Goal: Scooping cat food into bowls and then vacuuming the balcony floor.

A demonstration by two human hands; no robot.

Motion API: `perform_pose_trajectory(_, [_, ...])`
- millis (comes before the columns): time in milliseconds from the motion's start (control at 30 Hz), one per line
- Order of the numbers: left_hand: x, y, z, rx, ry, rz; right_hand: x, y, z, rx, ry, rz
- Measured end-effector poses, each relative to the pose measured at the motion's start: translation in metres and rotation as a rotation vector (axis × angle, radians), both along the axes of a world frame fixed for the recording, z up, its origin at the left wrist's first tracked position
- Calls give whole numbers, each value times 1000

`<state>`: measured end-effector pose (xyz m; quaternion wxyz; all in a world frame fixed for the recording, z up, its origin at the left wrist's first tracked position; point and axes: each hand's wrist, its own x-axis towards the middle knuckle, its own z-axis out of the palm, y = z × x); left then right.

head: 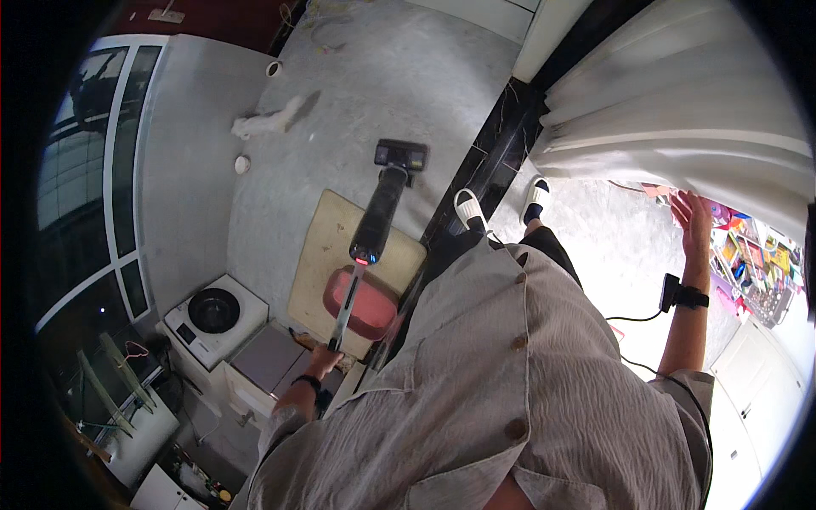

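Observation:
My left hand [324, 361] is closed around the handle of an upright floor cleaner [380, 213], whose grey pole slants away from me. Its dark floor head [401, 155] rests on the grey concrete floor [347, 102], beyond a beige mat [322, 252]. The pole passes above a pink plastic basin [373, 306] at the mat. On the other side, my right hand [692, 213] is raised at the lower edge of a pale curtain [656, 115], fingers apart; whether it touches the cloth is unclear. Both wrists wear black bands, the right one with a cabled device.
My slippered feet stand by a black marble-like threshold [488, 156]. A blurred white animal, apparently a cat [271, 123], is near the left wall, with a small white bowl [242, 164] close by. A washing machine [252, 306] stands left; cluttered shelves [755, 255] are right.

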<state>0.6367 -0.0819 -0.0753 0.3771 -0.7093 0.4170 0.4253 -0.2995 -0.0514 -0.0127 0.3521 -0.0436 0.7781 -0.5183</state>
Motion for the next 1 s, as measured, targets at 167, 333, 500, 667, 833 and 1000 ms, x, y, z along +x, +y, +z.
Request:
perform_pose_trajectory(167, [56, 41, 26, -36, 15, -314, 27, -16, 24, -39, 97, 76])
perform_pose_trajectory(333, [21, 20, 38, -77, -39, -237, 34, -7, 17, -22, -15, 192])
perform_pose_trajectory(500, [33, -5, 3, -123, 174, -648, 53, -4, 14, 30, -66, 149])
perform_pose_trajectory(667, [-86, -73, -33, -145, 133, -292, 67, 21, 16, 110, -86, 85])
perform_pose_trajectory(833, [-158, -112, -93, -304, 378, -340, 88, 46, 29, 157, -97, 40])
perform_pose_trajectory(1000, [-255, -145, -90, -368, 611, -367, 101, 73, 47, 195, -67, 0])
